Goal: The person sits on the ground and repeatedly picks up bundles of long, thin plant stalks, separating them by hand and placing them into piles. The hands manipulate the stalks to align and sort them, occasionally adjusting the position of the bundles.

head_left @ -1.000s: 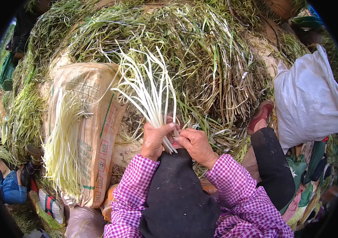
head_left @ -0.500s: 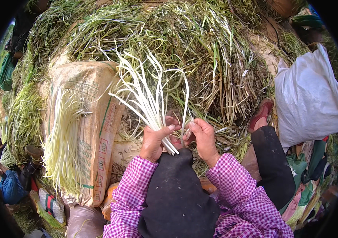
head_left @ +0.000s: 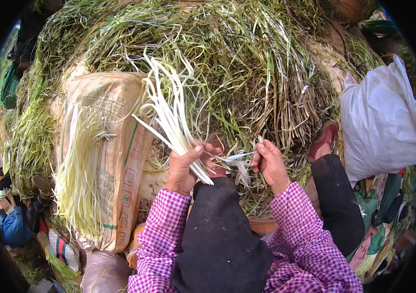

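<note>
My left hand point(head_left: 183, 168) is closed around a bunch of blanched chives point(head_left: 172, 119), long white stalks that fan up and away above the fist. Their cut ends stick out below it, over my dark-trousered knee. To the right, my right hand point(head_left: 270, 168) pinches a thin pale strip of peel point(head_left: 239, 156) that stretches across from beside the left hand. A limp whitish shred hangs under that strip. More chives point(head_left: 78, 176) lie in a neat heap on an orange-tan woven sack point(head_left: 125, 195) at my left.
A large pile of uncleaned green and brown stalks point(head_left: 286, 83) spreads ahead of me. On the right stands a full white sack point(head_left: 381, 122), near my red shoe point(head_left: 324, 139). A pinkish plastic bag point(head_left: 105, 273) sits at the lower left. Other people are partly visible at the left edge.
My right hand has moved right, away from the bunch, drawing the thin strip out between the hands. My left hand and the bunch have shifted slightly left.
</note>
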A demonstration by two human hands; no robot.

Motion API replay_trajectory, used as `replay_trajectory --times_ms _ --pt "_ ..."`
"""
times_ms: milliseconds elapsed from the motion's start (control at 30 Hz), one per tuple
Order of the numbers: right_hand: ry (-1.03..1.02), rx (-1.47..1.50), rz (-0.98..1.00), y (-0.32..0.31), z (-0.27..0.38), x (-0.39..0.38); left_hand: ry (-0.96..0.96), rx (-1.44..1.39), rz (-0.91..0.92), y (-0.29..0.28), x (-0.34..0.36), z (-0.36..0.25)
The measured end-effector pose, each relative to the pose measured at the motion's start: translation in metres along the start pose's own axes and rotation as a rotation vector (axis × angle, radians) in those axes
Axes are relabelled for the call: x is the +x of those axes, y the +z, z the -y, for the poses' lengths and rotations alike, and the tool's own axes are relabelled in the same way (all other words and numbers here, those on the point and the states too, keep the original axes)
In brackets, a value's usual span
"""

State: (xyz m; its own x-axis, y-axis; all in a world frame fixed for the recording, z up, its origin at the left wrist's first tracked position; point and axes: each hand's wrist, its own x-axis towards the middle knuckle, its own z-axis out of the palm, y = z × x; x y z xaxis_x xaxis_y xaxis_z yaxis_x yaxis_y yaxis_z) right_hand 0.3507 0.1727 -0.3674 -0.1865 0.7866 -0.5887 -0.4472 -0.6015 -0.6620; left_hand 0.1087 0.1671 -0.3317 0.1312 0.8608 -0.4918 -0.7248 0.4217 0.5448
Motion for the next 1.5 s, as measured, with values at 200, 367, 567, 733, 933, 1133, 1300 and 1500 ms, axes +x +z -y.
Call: replay_trajectory --times_ms 200,367,567,733,933,1133,1300,1500 --pt "-0.174 -0.955 -0.218 -0.016 0.028 -0.003 0.116 -0.066 -0.039 -0.004 0.007 -0.006" --pt "-0.731 -1.242 0.266 0.059 0.030 -0.010 0.110 -0.058 -0.069 0.010 0.010 0.000" --pt "0.099 -0.388 0.354 0.042 0.002 -0.021 0.284 -0.180 -0.150 -0.005 0.015 -0.031" --pt "0.021 -0.783 0.009 -0.021 0.001 -0.006 0.317 -0.036 -0.220 -0.013 0.013 -0.036" --pt "-0.630 -1.639 0.063 -0.006 0.014 -0.016 0.282 0.037 -0.237 0.001 0.011 -0.027" --pt "-0.171 -0.924 0.358 0.052 -0.005 -0.029 0.125 0.032 -0.121 0.009 0.011 -0.002" --pt "0.002 -0.481 0.192 0.059 -0.006 -0.034 0.038 0.026 -0.076 0.006 0.006 0.008" --pt "-0.070 -0.523 0.183 0.076 -0.006 -0.028 -0.119 -0.020 0.002 0.009 -0.004 0.018"
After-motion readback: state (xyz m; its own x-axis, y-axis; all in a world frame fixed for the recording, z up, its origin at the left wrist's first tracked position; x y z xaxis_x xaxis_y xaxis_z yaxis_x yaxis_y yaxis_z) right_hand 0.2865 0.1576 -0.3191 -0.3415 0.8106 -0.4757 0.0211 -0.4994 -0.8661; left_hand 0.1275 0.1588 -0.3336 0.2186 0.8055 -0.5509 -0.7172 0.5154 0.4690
